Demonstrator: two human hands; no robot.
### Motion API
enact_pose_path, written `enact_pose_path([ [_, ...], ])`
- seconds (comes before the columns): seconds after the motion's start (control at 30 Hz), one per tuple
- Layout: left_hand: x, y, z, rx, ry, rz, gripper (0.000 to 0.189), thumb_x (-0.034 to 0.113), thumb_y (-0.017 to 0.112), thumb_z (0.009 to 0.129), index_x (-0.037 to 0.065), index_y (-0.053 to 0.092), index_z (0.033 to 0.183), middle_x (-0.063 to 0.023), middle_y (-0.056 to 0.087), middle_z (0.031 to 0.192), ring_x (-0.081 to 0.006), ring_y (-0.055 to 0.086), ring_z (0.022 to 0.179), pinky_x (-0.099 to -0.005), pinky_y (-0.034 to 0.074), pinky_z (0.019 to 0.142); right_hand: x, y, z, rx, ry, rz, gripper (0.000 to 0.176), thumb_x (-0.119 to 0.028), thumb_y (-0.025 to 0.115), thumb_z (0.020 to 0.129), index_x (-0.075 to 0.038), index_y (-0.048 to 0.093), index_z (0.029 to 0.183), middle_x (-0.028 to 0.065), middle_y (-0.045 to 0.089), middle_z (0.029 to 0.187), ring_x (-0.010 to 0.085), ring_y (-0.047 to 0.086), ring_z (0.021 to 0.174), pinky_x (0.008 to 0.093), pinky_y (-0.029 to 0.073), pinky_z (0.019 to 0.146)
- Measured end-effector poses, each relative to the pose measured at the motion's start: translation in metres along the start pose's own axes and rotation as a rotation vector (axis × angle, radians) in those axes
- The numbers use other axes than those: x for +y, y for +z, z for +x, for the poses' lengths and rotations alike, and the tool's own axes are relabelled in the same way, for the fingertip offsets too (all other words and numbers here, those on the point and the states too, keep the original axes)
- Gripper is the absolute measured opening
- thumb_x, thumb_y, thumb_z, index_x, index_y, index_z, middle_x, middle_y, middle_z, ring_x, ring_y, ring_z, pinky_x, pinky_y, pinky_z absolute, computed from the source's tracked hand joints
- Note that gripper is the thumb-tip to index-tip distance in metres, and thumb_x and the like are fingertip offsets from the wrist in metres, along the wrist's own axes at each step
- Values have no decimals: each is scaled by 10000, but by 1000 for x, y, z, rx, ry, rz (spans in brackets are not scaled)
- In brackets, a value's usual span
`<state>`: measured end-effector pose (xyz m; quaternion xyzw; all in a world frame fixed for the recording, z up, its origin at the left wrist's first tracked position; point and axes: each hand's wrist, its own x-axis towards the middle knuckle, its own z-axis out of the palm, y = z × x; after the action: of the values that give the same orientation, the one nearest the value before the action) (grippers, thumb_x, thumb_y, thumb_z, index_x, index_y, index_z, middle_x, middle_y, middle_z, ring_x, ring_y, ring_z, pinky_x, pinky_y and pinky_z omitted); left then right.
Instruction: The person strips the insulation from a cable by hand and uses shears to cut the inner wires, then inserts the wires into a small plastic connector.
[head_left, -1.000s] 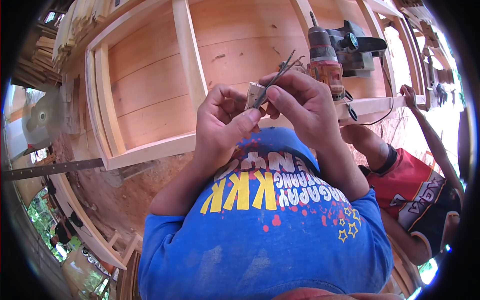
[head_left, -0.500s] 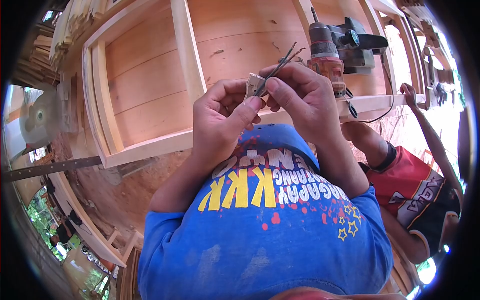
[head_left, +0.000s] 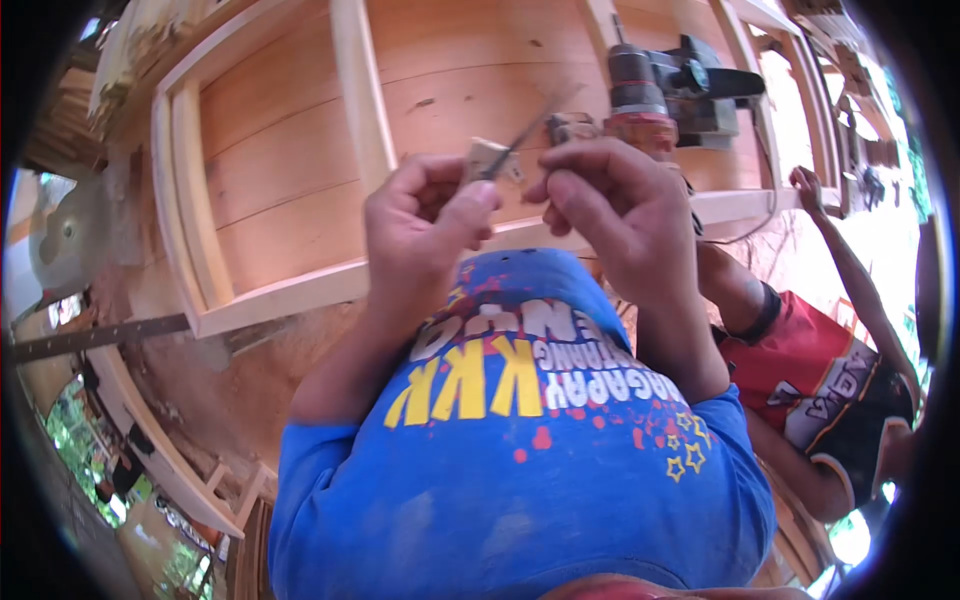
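Note:
My left hand [head_left: 425,215] is closed around a small pale fitting [head_left: 489,160], its thumb pressed on the near side. A thin dark wire [head_left: 520,140], smeared by motion, slants up to the right from the fitting. My right hand [head_left: 612,205] is just to the right, apart from the wire, with fingers curled and thumb near the index finger. Whatever its fingertips may hold is hidden. Beyond them lies a small brownish object [head_left: 572,128], too blurred to name. A red and dark drill [head_left: 638,90] rests beyond my right hand.
A wooden frame [head_left: 280,290] with reddish boards [head_left: 280,150] spans the view ahead. A dark power tool [head_left: 705,95] lies beside the drill, with a cord [head_left: 768,215] to its right. Another person in a red and black shirt [head_left: 790,365] is at the right, one hand [head_left: 806,182] at the frame.
My right hand has moved away from the wires, opening a gap between my hands. My left hand has shifted slightly left with the fitting. The brownish object beyond my right hand now shows.

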<state>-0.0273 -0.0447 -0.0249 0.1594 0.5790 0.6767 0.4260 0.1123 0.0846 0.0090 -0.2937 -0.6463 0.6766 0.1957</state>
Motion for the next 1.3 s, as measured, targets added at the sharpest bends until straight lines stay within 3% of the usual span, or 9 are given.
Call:
enact_pose_path([
  [0.07,-1,-4,3,48,-8,-31,240,113,713,899,-46,641,1063,-94,697,846,-82,605,651,-212,477,581,-26,-30,-19,-95,-85,-146,212,-95,653,936,73,662,1065,107,732,857,120,677,737,237,548,642],
  [0.2,-10,-9,10,62,8,-74,258,87,698,895,-42,629,1107,-114,683,860,-70,565,623,-193,450,570,-27,-134,-34,354,-434,50,208,-93,644,885,83,669,993,100,671,755,125,631,664,205,444,575],
  [0.27,-10,-8,10,54,0,-67,260,85,700,893,-39,631,1110,-117,686,871,-71,567,625,-191,450,569,-13,-171,-18,614,-212,-391,206,-82,613,894,62,670,1030,124,689,799,167,639,676,262,477,624],
  [0.33,-8,-2,11,46,-41,-73,253,84,706,891,-38,642,1103,-116,696,877,-78,583,641,-207,466,580,22,-189,-6,455,107,-969,235,-71,587,893,23,666,1093,156,710,875,246,677,754,346,518,709],
  [0.4,-8,-2,11,34,-78,-70,251,87,718,892,-39,649,1097,-116,706,886,-86,602,657,-217,481,594,75,-203,-3,139,105,-1177,331,-93,591,883,-40,655,1203,193,713,997,321,695,917,413,525,840],
  [0.53,-7,-19,17,-29,-94,-114,330,131,768,899,-66,647,1134,-106,728,911,-111,665,720,-240,558,648,105,-205,-1,-25,183,-1158,461,-104,600,849,-54,607,1308,210,691,1152,341,661,1105,419,503,946],
  [0.7,-6,-20,17,5,-64,-57,295,111,737,894,-40,647,1131,-124,724,886,-104,641,674,-225,495,609,103,-230,12,-220,353,-1066,539,-105,595,847,-48,551,1382,197,661,1267,327,640,1181,409,499,997],
  [0.97,-7,-20,19,-64,-49,-42,300,135,750,897,-61,651,1102,-103,715,880,-112,655,677,-242,546,640,109,-244,25,-340,503,-691,588,-119,633,855,10,507,1414,156,640,1292,244,626,1175,353,497,1008],
  [1.3,-5,-20,16,-86,-6,-30,284,74,735,910,-78,643,1131,-101,722,910,-104,692,749,-254,584,673,50,-227,-14,-176,445,-819,723,-40,703,756,33,468,1436,112,596,1238,182,585,1129,304,459,1057],
])
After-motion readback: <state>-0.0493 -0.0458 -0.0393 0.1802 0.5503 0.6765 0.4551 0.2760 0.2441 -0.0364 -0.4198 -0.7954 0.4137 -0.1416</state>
